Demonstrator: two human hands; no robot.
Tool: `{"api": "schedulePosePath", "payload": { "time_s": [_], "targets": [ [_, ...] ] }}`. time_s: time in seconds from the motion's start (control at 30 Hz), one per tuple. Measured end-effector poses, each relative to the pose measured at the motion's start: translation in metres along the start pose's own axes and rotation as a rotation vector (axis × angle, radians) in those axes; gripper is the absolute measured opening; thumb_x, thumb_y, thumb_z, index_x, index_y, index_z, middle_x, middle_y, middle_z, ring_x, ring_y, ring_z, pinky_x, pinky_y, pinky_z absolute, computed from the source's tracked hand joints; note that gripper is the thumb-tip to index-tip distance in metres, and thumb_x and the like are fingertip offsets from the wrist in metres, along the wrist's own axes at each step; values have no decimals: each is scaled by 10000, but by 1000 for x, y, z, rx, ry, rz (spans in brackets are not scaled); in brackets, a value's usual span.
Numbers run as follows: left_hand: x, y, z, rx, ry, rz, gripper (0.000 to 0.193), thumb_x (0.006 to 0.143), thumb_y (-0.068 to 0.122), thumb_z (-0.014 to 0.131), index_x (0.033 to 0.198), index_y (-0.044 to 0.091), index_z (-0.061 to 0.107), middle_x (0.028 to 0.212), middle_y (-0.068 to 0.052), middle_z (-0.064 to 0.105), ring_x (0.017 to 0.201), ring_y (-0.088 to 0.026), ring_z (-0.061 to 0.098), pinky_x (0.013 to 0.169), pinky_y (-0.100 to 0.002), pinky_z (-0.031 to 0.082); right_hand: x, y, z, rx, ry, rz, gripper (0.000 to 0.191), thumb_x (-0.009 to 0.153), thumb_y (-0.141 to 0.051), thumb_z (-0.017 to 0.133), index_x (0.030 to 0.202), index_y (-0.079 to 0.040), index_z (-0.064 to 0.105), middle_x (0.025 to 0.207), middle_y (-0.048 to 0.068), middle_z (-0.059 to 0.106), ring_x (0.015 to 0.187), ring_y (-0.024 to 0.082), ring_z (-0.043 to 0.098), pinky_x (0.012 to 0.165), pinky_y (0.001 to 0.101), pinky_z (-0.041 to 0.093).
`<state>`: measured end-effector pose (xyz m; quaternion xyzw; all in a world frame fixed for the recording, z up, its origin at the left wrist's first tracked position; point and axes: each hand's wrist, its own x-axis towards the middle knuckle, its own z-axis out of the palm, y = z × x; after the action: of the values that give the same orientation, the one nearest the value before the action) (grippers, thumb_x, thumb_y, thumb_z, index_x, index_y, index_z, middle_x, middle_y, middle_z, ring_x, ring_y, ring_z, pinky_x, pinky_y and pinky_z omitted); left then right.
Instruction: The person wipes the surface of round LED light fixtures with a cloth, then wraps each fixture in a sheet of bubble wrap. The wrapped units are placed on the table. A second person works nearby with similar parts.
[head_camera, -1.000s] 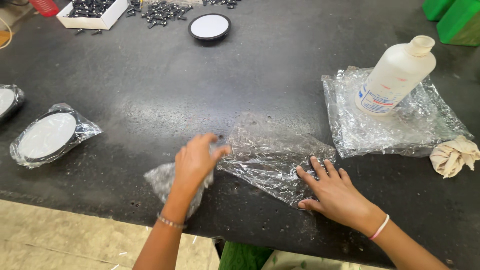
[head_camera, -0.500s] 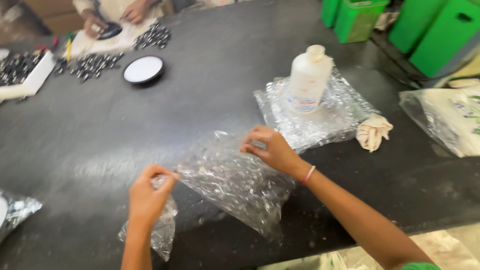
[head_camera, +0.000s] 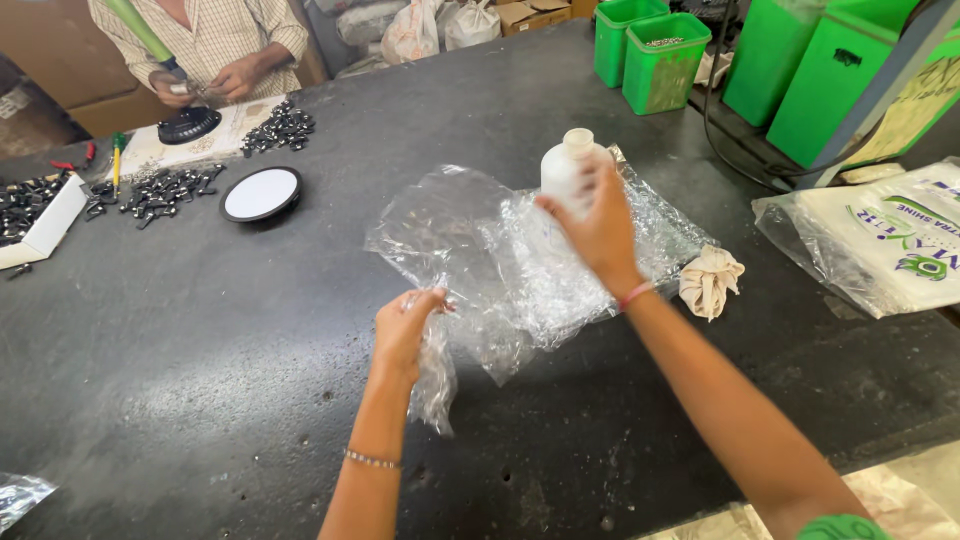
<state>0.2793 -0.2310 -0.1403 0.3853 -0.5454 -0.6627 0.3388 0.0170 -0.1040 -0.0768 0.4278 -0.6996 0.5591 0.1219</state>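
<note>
Left hand (head_camera: 405, 325) grip clenched on clear plastic wrap (head_camera: 470, 255), right hand (head_camera: 595, 215) grasping white bottle (head_camera: 563, 170)

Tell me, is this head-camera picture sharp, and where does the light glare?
Head view: mostly sharp; the right hand is slightly motion-blurred at the white plastic bottle; glare glints off the crinkled clear plastic sheet pinched by the left hand; the black tabletop shows a soft sheen.

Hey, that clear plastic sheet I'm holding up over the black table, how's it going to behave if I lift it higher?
Probably floppy: the clear plastic sheet sags and crinkles between the left hand and right hand. Likely very light, since a pinch at each end holds it. It may drag against the white bottle close behind it.
</note>
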Motion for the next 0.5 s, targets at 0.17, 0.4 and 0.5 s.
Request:
{"api": "schedulePosePath", "payload": {
  "time_s": [0.17,0.4,0.5],
  "targets": [
    [43,-4,36,93,24,89,181,747,134,755,894,32,731,759,-55,706,596,-88,548,536,-258,407,57,40,-3,-234,32,-307,1413,536,-397,1044,1557,-3,150,1386,323,423,1255,509,455,1016,528,406],
    [75,16,66,693,96,101,296,664,213,761,852,-14,734,782,-145,759,734,-240,739,685,-349,550,78,82,-1,-131,-33,-56,1079,657,-308,976,1511,-90,353,1384,221,505,1259,409,549,1069,454,469],
    [91,24,87,934,32,46,357,676,263,757,854,-47,761,883,-203,766,852,-320,756,778,-392,573,88,83,-22,-73,116,-172,987,722,-297,994,1471,-52,400,1386,188,539,1293,377,562,1130,441,462]
  ]
}}
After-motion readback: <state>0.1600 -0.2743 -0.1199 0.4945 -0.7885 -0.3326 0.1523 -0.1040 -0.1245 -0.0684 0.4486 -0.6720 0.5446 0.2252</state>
